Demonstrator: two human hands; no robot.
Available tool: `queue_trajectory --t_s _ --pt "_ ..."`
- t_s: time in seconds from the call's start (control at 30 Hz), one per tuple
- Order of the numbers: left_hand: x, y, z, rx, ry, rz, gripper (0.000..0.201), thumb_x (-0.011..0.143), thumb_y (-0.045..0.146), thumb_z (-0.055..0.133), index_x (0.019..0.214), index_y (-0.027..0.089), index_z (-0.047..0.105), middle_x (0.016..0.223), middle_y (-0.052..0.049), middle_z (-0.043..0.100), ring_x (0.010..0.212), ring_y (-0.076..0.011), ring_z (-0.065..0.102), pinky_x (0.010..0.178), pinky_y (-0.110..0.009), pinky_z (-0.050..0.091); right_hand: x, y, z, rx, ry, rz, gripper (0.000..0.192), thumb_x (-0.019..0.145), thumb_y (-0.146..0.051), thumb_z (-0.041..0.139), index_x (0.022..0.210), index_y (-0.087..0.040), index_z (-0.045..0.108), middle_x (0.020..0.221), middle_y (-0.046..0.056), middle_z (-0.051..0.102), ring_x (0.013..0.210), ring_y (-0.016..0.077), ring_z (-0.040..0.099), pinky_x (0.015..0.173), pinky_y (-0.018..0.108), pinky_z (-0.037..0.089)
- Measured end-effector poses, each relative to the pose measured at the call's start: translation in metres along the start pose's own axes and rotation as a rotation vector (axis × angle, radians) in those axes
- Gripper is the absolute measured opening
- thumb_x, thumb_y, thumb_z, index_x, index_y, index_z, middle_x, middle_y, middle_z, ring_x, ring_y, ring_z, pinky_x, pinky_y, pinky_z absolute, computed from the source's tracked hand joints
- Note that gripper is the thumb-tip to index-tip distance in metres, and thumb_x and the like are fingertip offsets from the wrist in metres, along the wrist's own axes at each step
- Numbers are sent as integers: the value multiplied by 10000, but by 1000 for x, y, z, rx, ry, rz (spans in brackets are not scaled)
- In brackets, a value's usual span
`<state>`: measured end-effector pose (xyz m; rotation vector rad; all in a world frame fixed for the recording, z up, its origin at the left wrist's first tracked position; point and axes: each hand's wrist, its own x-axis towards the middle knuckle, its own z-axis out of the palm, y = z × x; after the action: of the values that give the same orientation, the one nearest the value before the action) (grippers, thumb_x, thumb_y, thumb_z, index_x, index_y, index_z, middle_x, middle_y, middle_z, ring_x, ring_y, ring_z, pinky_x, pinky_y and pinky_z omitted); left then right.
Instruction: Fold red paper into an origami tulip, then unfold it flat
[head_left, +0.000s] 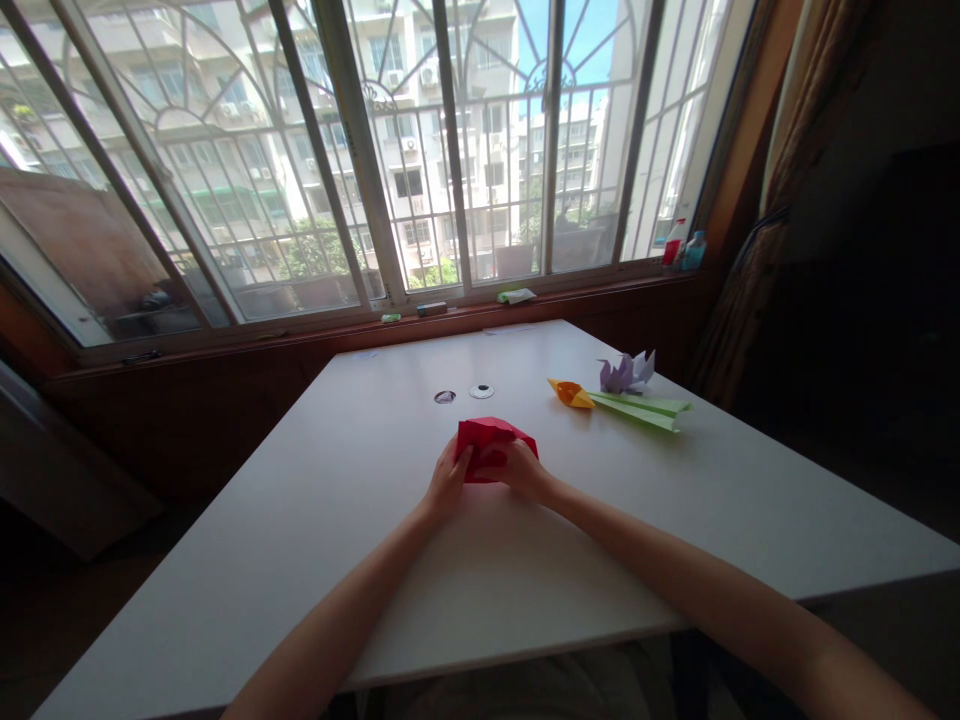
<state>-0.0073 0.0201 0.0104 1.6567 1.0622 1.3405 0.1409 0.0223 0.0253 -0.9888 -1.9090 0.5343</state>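
A partly folded sheet of red origami paper [487,432] is held just over the middle of the white table. My left hand [448,478] grips its left edge, with the thumb on the near face. On the right side, my right hand [521,468] is closed on the same paper, its fingers pressing against the near face. Some fingertips of both hands are hidden behind or inside the folds.
Right of my hands lie an orange paper boat [571,394], a light green paper plane [641,408] and purple folded paper figures [626,372]. Two round grommets [481,391] sit in the white table [300,500]. Bottles [694,250] and small packets [516,296] rest on the windowsill.
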Motion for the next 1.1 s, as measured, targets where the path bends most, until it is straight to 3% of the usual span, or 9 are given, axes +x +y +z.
queue_trajectory --t_s 0.4,0.77,0.97,1.1 --pt "7 -4 -3 -172 44 -172 465 767 570 343 718 166 568 711 -47 568 661 -160 499 605 -260 407 -2 -3 3 44 5 -115 88 600 -253 602 615 -177 560 713 10 606 613 136 514 554 265 444" --pt "7 -4 -2 -306 25 -150 466 771 561 354 915 195 603 930 -74 619 878 -210 549 736 -268 450 -4 -8 2 127 -29 -123 65 641 -213 547 598 -174 517 868 35 628 706 161 558 614 286 460" --pt "9 -5 -6 -318 -15 -161 546 789 569 296 946 127 577 899 -88 619 879 -208 546 779 -278 440 -5 -10 0 141 -18 -145 64 641 -168 536 585 -167 503 971 55 621 782 169 574 644 274 453" --pt "7 0 -8 -286 -48 -143 449 768 514 411 926 128 578 927 -91 614 877 -215 548 784 -297 438 -7 -9 0 106 -41 -163 65 630 -137 535 589 -166 493 945 49 624 697 140 559 584 243 435"
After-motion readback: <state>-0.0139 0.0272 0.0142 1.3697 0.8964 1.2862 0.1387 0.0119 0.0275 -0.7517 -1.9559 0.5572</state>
